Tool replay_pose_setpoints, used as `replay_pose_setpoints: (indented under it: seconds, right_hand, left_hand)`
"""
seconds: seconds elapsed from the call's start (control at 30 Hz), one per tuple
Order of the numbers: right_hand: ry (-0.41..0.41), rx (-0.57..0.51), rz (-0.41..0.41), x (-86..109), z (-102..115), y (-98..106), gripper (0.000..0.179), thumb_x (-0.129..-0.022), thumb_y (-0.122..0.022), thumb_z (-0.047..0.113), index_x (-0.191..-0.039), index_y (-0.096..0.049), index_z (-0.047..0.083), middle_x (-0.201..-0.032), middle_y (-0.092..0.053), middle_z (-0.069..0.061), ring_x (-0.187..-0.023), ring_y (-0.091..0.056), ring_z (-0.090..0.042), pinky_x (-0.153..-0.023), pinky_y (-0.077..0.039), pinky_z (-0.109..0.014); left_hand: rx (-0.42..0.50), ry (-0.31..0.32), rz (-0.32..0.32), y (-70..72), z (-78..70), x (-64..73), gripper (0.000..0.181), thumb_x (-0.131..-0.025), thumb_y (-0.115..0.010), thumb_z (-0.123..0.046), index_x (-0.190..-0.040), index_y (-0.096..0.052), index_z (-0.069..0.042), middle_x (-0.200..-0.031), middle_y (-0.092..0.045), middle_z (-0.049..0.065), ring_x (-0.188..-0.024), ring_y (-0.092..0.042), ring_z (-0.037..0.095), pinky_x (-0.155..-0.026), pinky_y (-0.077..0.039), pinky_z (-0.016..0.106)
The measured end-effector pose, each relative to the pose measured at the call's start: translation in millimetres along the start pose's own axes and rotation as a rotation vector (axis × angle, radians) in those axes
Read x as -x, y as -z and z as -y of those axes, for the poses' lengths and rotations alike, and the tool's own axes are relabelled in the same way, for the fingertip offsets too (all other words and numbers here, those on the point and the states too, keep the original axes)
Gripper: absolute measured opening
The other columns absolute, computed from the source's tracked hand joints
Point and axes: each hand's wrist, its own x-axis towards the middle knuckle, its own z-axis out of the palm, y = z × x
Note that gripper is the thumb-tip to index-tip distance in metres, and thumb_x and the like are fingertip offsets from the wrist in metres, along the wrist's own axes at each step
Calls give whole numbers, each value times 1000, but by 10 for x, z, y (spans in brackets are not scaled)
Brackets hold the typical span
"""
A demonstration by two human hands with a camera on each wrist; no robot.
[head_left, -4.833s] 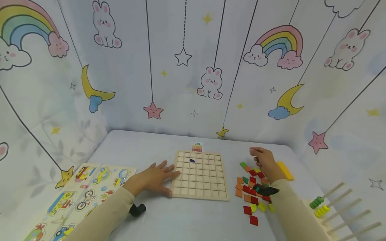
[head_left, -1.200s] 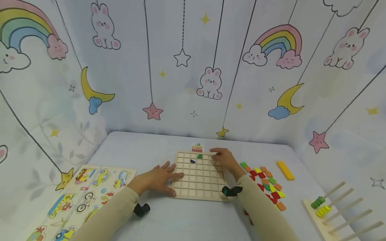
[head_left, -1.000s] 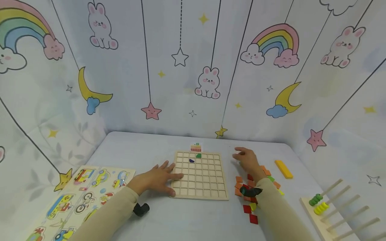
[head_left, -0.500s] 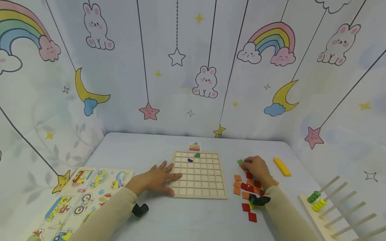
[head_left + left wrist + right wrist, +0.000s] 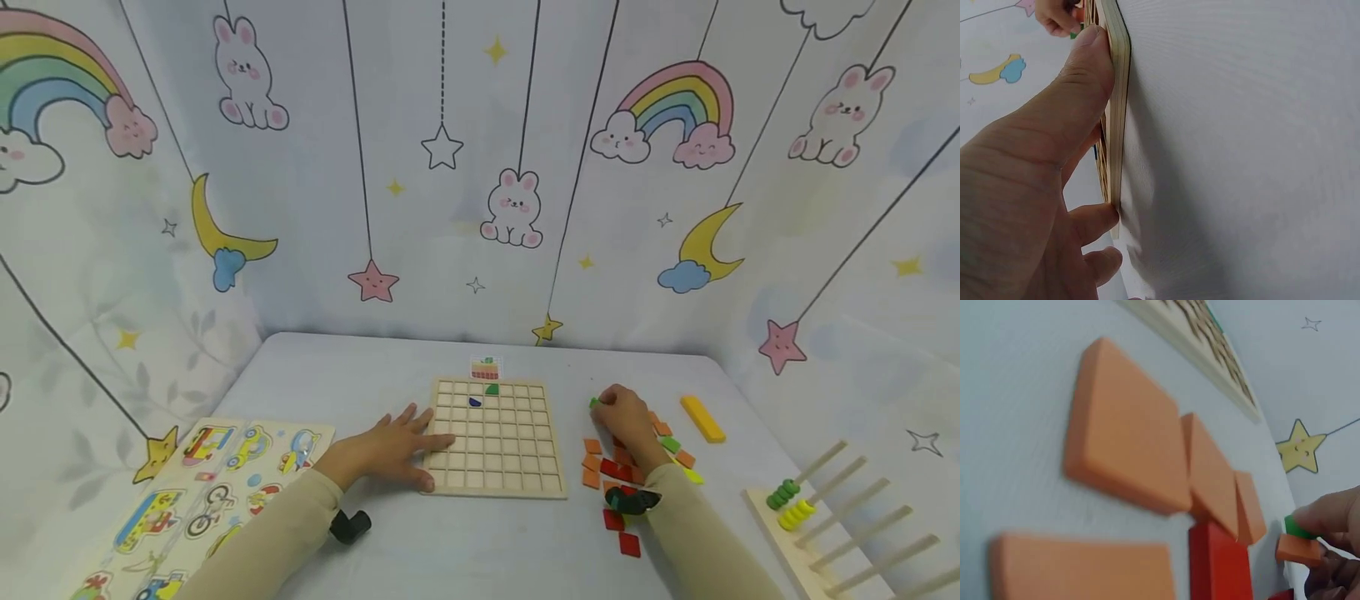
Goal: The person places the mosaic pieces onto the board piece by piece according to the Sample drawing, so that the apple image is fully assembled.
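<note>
My left hand (image 5: 390,452) rests with spread fingers on the left edge of a wooden grid board (image 5: 517,468); in the left wrist view its thumb (image 5: 1079,81) lies along the board's side. On the board are a green quarter-round piece (image 5: 492,389) in the top row and a dark blue piece (image 5: 475,402) below it. At the far left of the loose tiles, my right hand (image 5: 628,421) pinches a green tile (image 5: 1297,527), mostly covered by fingers in the head view. An orange tile (image 5: 1297,549) lies against it, below the thumb.
Red and orange tiles (image 5: 592,480) spread under and around the right forearm. A picture card (image 5: 486,367) lies behind the board. A yellow bar (image 5: 702,418) and a peg abacus (image 5: 787,529) stand to the right, a vehicle puzzle board (image 5: 217,454) to the left.
A green piece has appeared in the board's top row. My right hand has gone from the board back right to the tiles and taken hold of a green tile. The left hand has stayed put.
</note>
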Motion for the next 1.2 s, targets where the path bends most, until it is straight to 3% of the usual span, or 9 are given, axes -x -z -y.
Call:
replay_pose_setpoints:
  seconds: [0.13,0.3,0.43,0.53,0.67,0.9,1.07,1.2]
  right_hand:
    - [-8,-172,-41,-39,23,-10,35,-99,-60,22,-127,-59,2,-106,-64,-17,-77,-59,-21,-60,-49,-30]
    - [-53,-561,19,-86,118,-31,47,-104,-61,25,-144,-53,2,-108,-64,-15,-72,-56,-13,-58,-51,-23]
    - [-99,-857,75,-134,241,-127,50,-100,-66,12,-144,-50,-6,-96,-71,-4,-72,-62,-5,-64,-54,-16]
    - [-121,-931,115,-162,348,-240,50,-99,-65,2,-145,-48,-9,-90,-70,1,-72,-64,-5,-63,-53,-15]
    - [-115,-874,167,-176,511,-413,50,-97,-65,0,-144,-50,-6,-88,-68,-3,-65,-60,-8,-58,-51,-18]
    - [40,-701,304,-194,806,-685,50,-97,-64,1,-144,-48,-7,-87,-69,-11,-62,-61,-11,-56,-52,-22]
    - [102,-427,274,-197,938,-823,42,-91,-72,5,-131,-63,-1,-94,-70,-13,-70,-62,-16,-60,-50,-27]
    - [139,-258,235,-176,1011,-856,39,-88,-75,9,-127,-69,4,-110,-69,-14,-88,-66,-23,-76,-55,-38]
  left_hand:
    - [-11,1,-8,-15,-1,-9,81,-83,-69,-69,-154,-43,-41,-169,-22,14,-155,-9,45,-117,-18,72]
    - [-9,6,-9,-13,3,-6,81,-82,-70,-68,-154,-44,-41,-169,-22,14,-155,-9,45,-117,-18,71]
    - [4,1,-7,-12,7,7,81,-82,-70,-67,-154,-44,-40,-168,-22,15,-155,-8,45,-118,-17,72]
    - [8,-4,-7,-8,7,10,81,-83,-70,-67,-154,-44,-40,-168,-22,16,-155,-9,46,-117,-17,72]
    - [7,-3,-4,0,-4,12,81,-84,-68,-68,-155,-43,-40,-169,-21,15,-155,-9,45,-118,-17,72]
    - [22,-8,-6,26,-35,27,80,-84,-70,-66,-154,-45,-37,-168,-22,17,-155,-10,46,-118,-16,72]
    - [-2,2,-9,19,-35,11,80,-83,-70,-67,-154,-45,-40,-168,-22,14,-156,-8,44,-119,-15,71]
    - [-13,6,-10,20,-26,5,80,-82,-69,-68,-154,-44,-41,-169,-22,14,-156,-9,44,-119,-15,71]
